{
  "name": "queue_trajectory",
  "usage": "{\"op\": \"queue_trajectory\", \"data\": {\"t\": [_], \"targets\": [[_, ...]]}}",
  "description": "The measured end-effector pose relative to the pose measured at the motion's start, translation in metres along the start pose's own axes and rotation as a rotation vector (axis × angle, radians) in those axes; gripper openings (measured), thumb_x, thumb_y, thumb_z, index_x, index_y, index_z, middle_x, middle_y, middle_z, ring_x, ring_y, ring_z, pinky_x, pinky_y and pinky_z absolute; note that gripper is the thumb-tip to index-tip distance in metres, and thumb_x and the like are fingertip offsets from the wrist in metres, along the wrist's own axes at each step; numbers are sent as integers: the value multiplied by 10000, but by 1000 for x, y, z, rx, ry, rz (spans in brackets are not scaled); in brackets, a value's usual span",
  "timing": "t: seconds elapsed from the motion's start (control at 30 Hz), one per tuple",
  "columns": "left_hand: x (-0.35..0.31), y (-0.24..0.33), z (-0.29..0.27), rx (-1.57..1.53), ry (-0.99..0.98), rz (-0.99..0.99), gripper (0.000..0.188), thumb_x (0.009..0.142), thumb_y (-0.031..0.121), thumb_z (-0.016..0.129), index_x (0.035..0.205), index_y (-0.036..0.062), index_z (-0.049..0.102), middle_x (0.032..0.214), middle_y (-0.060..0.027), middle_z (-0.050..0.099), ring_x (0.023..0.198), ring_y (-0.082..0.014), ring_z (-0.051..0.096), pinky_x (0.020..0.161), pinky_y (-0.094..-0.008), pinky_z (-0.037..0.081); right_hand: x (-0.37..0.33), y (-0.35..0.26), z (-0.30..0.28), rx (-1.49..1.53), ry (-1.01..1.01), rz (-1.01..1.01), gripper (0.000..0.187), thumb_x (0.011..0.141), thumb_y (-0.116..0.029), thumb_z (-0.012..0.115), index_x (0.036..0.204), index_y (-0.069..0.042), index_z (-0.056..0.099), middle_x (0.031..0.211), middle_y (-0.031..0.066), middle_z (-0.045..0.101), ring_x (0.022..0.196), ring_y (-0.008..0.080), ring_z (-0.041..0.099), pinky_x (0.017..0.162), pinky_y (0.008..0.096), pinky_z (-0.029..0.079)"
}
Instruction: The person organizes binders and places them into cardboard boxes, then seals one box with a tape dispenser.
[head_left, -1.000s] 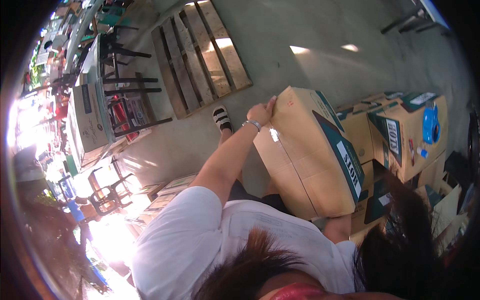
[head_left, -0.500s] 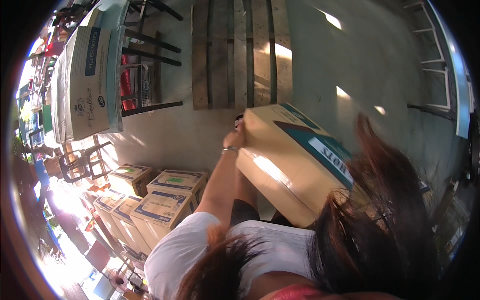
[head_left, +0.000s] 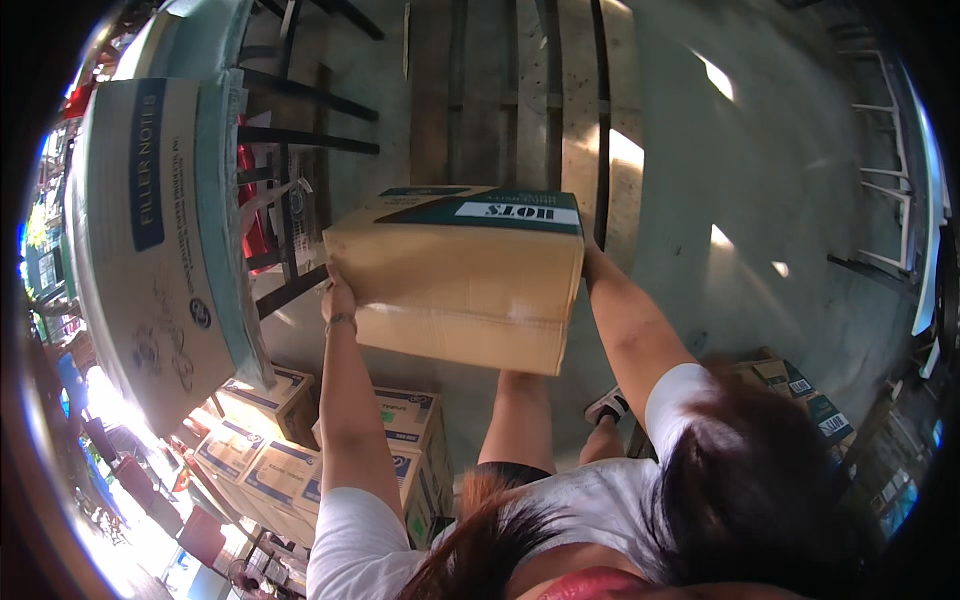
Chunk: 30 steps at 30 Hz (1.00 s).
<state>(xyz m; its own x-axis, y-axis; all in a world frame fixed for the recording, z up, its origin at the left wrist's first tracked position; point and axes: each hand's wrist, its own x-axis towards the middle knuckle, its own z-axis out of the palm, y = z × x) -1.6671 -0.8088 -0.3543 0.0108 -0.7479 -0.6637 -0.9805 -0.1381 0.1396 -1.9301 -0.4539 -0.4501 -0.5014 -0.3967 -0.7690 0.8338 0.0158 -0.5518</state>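
A large cardboard box [head_left: 450,275] with a dark green printed band along its far side is held up in front of me, off the floor. My left hand [head_left: 341,296] presses against its left end, with the fingers partly round the edge. On the opposite end is my right hand [head_left: 588,256]; its fingers are hidden behind the box. Just beyond the box lies a slatted wooden pallet [head_left: 577,100] on the floor, partly covered by it in this view.
Several stacked cartons [head_left: 285,470] stand at my lower left. A big filler-paper carton [head_left: 160,220] rests on a table at the left, whose dark legs [head_left: 310,140] reach toward the pallet. More green-banded boxes [head_left: 815,410] sit at my right. A white metal frame [head_left: 890,190] stands far right.
The box has swung from my right to in front of me and levelled, nearer the pallet. My right arm, hidden by hair and box before, now shows.
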Motion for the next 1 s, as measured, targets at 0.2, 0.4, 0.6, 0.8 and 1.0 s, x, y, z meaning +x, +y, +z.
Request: {"op": "queue_trajectory", "data": {"t": [0.2, 0.4, 0.6, 0.8, 1.0], "targets": [[26, 57, 41, 137, 219, 48, 821, 856, 709, 437, 1305, 23, 475, 1323, -228, 506, 1225, -424, 481, 1000, -542, 371, -5, -25, 58, 97, 167, 102, 781, 906, -672, 415, 1395, -64, 417, 1350, 110, 497, 1247, 252, 454, 1049, 411, 376], [57, -32, 75, 23, 141, 157, 961, 823, 759, 423, 1420, 28, 243, 1452, -230, 292, 1351, -410, 278, 1063, -553, 280, -8, 39, 23, -319, 452, -409, 612, 877, -440, 644, 1296, -8, 536, 1244, 145, 594, 1141, 233, 558, 950, 322, 421], [136, -88, 96, 167, 169, 162, 1021, 790, 782, 454, 1422, 12, 229, 1431, -282, 290, 1350, -428, 271, 1076, -532, 287, 27, 36, 6, -503, 433, -335, 576, 844, -511, 651, 1138, -16, 632, 1041, 156, 677, 980, 248, 640, 839, 342, 474], [150, -71, 71, -28, 61, 150, 1058, 804, 779, 437, 1437, -30, 182, 1388, -292, 389, 1305, -391, 400, 1082, -440, 335, 4, -25, 32, -762, 150, -110, 571, 913, -315, 628, 1371, -28, 442, 1314, 156, 541, 1199, 255, 527, 995, 366, 408], [104, -6, 41, 132, -162, -27, 982, 885, 719, 359, 1468, -37, 129, 1474, -210, 356, 1335, -331, 394, 1066, -408, 348, 30, -95, 27, -697, -178, -363, 533, 950, -438, 489, 1376, -117, 470, 1354, 137, 527, 1274, 298, 470, 1069, 397, 347]]}}
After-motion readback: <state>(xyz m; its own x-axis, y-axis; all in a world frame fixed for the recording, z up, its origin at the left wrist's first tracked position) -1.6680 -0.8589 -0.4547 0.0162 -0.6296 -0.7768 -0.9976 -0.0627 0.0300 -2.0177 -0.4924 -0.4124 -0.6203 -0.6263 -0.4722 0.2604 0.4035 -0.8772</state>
